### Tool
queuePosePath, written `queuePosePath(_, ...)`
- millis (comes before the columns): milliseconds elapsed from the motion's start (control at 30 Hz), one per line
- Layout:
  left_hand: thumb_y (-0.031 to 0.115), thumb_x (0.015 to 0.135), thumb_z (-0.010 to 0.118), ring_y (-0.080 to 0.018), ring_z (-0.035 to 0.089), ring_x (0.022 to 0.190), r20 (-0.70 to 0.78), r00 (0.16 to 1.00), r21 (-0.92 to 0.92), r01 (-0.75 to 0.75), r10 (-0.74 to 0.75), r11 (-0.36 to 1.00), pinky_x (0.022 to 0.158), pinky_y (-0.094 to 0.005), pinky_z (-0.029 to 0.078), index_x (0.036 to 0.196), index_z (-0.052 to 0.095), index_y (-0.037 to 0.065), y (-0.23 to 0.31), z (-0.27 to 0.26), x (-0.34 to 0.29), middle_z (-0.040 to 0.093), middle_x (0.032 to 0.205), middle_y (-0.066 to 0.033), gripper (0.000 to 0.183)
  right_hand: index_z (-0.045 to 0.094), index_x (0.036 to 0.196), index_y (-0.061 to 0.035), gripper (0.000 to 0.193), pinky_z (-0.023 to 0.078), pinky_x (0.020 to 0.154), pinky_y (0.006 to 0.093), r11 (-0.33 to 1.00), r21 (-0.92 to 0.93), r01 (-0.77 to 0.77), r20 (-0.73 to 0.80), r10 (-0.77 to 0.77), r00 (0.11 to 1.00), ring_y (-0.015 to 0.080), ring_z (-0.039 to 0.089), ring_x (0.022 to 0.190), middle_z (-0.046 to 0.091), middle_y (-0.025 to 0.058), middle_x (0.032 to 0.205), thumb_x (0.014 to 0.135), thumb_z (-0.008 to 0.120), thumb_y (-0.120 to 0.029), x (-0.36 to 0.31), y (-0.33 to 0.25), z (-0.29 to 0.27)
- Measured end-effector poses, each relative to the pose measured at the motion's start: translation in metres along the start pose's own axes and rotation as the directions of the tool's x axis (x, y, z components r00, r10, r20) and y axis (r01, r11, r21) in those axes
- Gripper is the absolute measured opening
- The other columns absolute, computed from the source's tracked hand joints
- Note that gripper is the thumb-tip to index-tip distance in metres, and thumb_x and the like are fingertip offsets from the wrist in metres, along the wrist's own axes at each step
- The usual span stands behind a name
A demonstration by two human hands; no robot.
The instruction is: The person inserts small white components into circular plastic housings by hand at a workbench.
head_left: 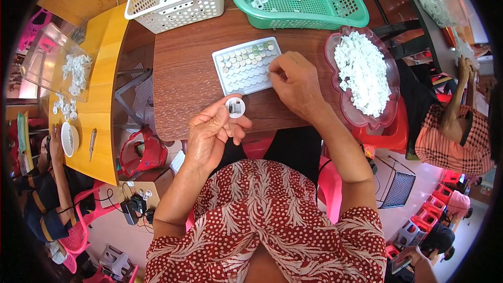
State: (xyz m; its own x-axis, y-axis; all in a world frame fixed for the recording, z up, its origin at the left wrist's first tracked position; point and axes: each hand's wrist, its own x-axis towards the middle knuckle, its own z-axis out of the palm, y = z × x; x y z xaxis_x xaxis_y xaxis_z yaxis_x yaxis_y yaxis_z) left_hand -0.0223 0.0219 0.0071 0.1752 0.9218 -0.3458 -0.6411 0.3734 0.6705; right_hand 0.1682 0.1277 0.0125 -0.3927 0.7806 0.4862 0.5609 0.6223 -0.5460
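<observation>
Between the thumb and fingers of my left hand (212, 126) is a small round white plastic case (236, 107), its face up with a grey and dark insert showing. Just beyond it lies a shallow white tray (230, 85) with rows of round pockets. Silvery button batteries (242, 58) fill the far rows, while the near pockets look bare. My right hand (296, 81) is over the tray's right edge, fingers curled together and pointing at the pockets. Whatever its fingertips may hold is hidden.
A white basket (183, 15) and a green basket (309, 21) with white plastic parts stand at the table's far side. Right of my hand sits a pink scalloped dish (331, 55) heaped with small white pieces. People work at tables on both sides.
</observation>
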Motion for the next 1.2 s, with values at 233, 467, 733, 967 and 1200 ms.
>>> queuePosePath(233,0.024,0.094,0.05,-0.0167,0.062,0.063,0.003,1.0,0.013,0.001,-0.001,1.0,0.053,-0.0255,0.047,0.125,0.047,-0.006,-0.002,0.007,0.0,0.065,0.086,-0.0193,0.043,0.056,0.083,-0.0036,0.014,0.044,0.063,0.0397,0.93,0.33,-0.163,0.093,0.14,0.986,0.0312,0.056,0.072,0.055,0.0114,0.076,0.071,0.064,-0.002,-0.022,-0.045,-0.005)
queuePosePath(467,0.021,0.094,0.051,-0.0159,0.062,0.065,-0.017,0.998,0.063,-0.055,0.056,0.997,0.054,-0.0242,0.047,0.122,0.05,-0.006,-0.003,0.016,-0.006,0.065,0.086,-0.0164,0.039,0.059,0.086,-0.0033,0.016,0.043,0.059,0.0361,0.953,0.303,0.008,0.025,-0.016,1.0,0.0275,0.055,0.071,0.054,0.0095,0.076,0.072,0.062,0.002,-0.027,-0.055,0.001)
queuePosePath(733,0.018,0.094,0.051,-0.0134,0.06,0.065,-0.075,0.994,0.088,-0.073,0.08,0.993,0.055,-0.0225,0.046,0.12,0.053,-0.005,-0.007,0.025,-0.015,0.064,0.089,-0.0119,0.035,0.057,0.083,-0.002,0.016,0.043,0.056,0.0361,0.974,0.216,0.067,0.019,-0.073,0.997,0.0268,0.053,0.067,0.055,0.0099,0.074,0.071,0.063,0.005,-0.032,-0.061,0.004)
queuePosePath(967,0.015,0.094,0.051,-0.0135,0.06,0.066,-0.097,0.991,0.084,-0.086,0.094,0.993,0.056,-0.023,0.046,0.12,0.053,-0.005,-0.012,0.022,-0.018,0.063,0.093,-0.0111,0.034,0.056,0.084,-0.0006,0.018,0.042,0.054,0.0359,0.982,0.156,0.103,-0.02,-0.101,0.995,0.027,0.053,0.066,0.054,0.0106,0.074,0.068,0.063,0.006,-0.038,-0.066,0.005)
queuePosePath(1200,0.013,0.093,0.052,-0.0113,0.057,0.066,-0.102,0.99,0.078,-0.092,0.1,0.993,0.056,-0.0227,0.046,0.121,0.053,-0.006,-0.018,0.025,-0.021,0.063,0.092,-0.0077,0.033,0.055,0.085,0.0008,0.023,0.041,0.051,0.0363,0.98,0.053,0.19,-0.139,-0.181,0.974,0.0273,0.051,0.063,0.053,0.0115,0.076,0.065,0.064,0.005,-0.047,-0.069,0.013)
